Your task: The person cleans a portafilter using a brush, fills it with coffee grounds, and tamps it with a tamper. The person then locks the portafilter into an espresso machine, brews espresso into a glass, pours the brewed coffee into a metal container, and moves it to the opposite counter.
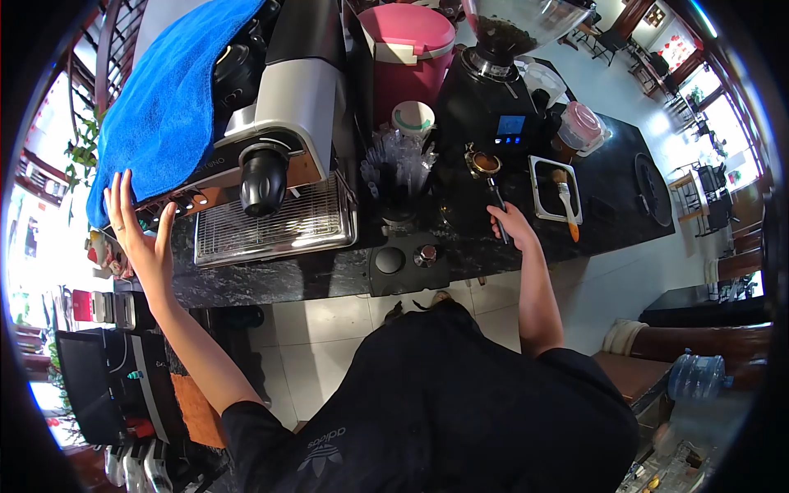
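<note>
My right hand (513,227) is wrapped round the black handle of a portafilter (486,164), whose basket holds brown ground coffee. The portafilter sits just in front of a black coffee grinder (470,107) with a lit blue screen and beans in its hopper. My left hand (144,234) has its fingers spread at the front left edge of the espresso machine (300,94), by its row of buttons. The fingertips reach the lower edge of a blue towel (168,107) draped over the machine. A black knob-like part (263,182) hangs under the machine's front, above the metal drip tray (271,228).
A tamping stand (407,261) is at the counter's front edge. Behind it stand a cup of clear plastic pieces (399,168) and a pink bin (408,66). On the right are a brush (565,201) on a metal tray (542,209) and a pink-lidded container (580,127).
</note>
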### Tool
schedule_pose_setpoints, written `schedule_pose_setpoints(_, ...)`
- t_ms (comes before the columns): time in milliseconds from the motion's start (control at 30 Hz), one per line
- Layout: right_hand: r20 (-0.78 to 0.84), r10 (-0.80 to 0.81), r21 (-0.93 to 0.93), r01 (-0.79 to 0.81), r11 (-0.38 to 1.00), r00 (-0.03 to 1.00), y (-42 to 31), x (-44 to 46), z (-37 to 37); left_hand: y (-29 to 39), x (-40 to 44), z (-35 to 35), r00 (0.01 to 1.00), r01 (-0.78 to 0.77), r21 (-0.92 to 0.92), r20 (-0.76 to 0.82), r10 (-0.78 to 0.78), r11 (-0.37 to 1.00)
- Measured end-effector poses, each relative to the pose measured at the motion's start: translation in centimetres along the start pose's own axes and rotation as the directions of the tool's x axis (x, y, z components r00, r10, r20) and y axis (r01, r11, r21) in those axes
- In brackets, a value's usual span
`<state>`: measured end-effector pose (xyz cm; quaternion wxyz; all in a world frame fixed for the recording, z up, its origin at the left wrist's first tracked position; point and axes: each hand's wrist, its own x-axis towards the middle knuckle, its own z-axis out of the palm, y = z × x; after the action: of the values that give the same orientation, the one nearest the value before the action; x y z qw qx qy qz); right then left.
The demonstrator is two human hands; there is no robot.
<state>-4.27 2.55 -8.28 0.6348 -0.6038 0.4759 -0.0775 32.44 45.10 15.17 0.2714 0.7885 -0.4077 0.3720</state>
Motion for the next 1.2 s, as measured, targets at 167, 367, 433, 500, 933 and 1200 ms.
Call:
schedule_pose_setpoints(167,0.005,0.018,-0.010,-0.018,1.000,1.000,-0.4,-0.3,-0.1,0.0,0.0,0.0,1.000,-0.006,0.022,0.016,0.005,1.000)
schedule_pose_setpoints(367,0.009,0.012,-0.012,-0.012,1.000,1.000,0.2,0.2,-0.3,0.1,0.0,0.0,1.000,0.001,0.012,0.016,-0.001,1.000)
schedule_pose_setpoints(433,0.003,-0.010,-0.004,0.010,1.000,1.000,0.4,0.4,-0.2,0.1,0.0,0.0,1.000,-0.001,0.006,0.017,0.001,1.000)
schedule_pose_setpoints(500,-0.003,-0.022,0.020,0.022,1.000,1.000,0.7,0.7,0.2,0.3,0.1,0.0,1.000,0.003,0.012,0.018,-0.003,1.000)
schedule_pose_setpoints(933,0.008,-0.002,0.076,0.001,0.997,1.000,0.3,0.7,0.7,0.3,0.1,0.0,1.000,0.000,0.017,0.025,0.000,1.000)
schedule_pose_setpoints(1200,0.018,0.059,-0.009,-0.059,0.998,0.998,-1.0,-0.4,-0.5,0.1,0.1,0.1,1.000,0.001,0.020,0.020,-0.002,1.000)
